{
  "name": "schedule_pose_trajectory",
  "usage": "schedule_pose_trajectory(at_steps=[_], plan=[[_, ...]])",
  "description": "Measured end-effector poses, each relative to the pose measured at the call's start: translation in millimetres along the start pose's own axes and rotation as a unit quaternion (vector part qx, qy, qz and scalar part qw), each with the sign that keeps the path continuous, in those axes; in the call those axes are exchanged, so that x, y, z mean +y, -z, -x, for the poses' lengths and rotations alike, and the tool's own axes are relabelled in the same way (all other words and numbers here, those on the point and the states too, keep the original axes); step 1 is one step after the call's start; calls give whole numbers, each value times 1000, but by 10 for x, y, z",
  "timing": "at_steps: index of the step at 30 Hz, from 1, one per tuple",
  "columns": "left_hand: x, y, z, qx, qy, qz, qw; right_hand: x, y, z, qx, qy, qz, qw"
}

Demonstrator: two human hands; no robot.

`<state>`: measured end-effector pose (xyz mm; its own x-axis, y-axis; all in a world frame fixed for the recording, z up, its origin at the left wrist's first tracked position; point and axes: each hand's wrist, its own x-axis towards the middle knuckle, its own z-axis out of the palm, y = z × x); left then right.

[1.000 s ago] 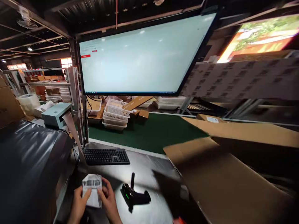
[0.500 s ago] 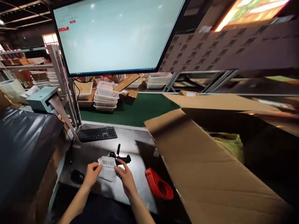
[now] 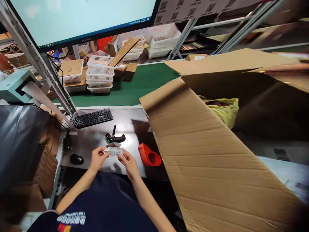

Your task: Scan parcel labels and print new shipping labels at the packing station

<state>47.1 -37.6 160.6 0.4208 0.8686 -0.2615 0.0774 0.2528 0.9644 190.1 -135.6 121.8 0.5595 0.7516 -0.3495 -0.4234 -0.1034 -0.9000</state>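
A small white packet with a barcode label (image 3: pixel 113 152) is held up between my two hands, above the metal table. My left hand (image 3: pixel 98 159) pinches its left end between thumb and fingers. At the opposite end, my right hand (image 3: pixel 129 163) grips it the same way. Just beyond the packet, a black barcode scanner (image 3: pixel 116 138) with a small green light rests on the table. To the right of my right hand lies a red-orange object with a round hole (image 3: pixel 150 156). A black mouse (image 3: pixel 76 159) sits left of my left hand.
A large open cardboard box (image 3: pixel 207 154) takes up the right side, with a yellow bag (image 3: pixel 228 112) inside. Behind the keyboard (image 3: pixel 91 118) runs a green surface (image 3: pixel 149 79) bearing stacked white baskets (image 3: pixel 100 77). A monitor (image 3: pixel 91 19) hangs above. Another person's red clothing (image 3: pixel 103 44) shows beyond.
The view has tipped downward, so the table and box appear higher. The packet has been tilted, with its barcode edge now lower and facing me. Both hands keep their hold on it.
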Motion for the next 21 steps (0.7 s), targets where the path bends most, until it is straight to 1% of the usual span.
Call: schedule_pose_trajectory(at_steps=[2,3,5,7,9,11,13,14,17,19,21], plan=[[2,-54,-12,9,-7,35,999,41,-15,5,-7,-29,-56,998],[7,-67,-24,10,-7,48,999,61,-35,-1,-1,-31,-76,997],[24,-63,-65,5,4,60,998,89,-86,-27,25,-8,-94,995],[46,-27,-130,-16,23,50,998,86,-136,-64,35,16,-99,994],[63,25,-215,-50,26,27,998,44,-170,-101,13,20,-92,995],[71,76,-307,-80,3,-3,997,-30,-185,-134,-29,-6,-70,997],[73,123,-393,-86,-27,-24,996,-119,-188,-170,-68,-40,-48,996],[77,145,-431,-86,-42,-33,995,-163,-189,-192,-80,-46,-41,995],[127,216,-514,-110,-61,-50,991,-275,-202,-286,-115,-26,-29,993],[190,270,-549,-138,-31,-43,989,-317,-224,-362,-136,-21,-23,990],[243,318,-579,-170,30,-4,985,-321,-253,-425,-126,-32,-19,991]])
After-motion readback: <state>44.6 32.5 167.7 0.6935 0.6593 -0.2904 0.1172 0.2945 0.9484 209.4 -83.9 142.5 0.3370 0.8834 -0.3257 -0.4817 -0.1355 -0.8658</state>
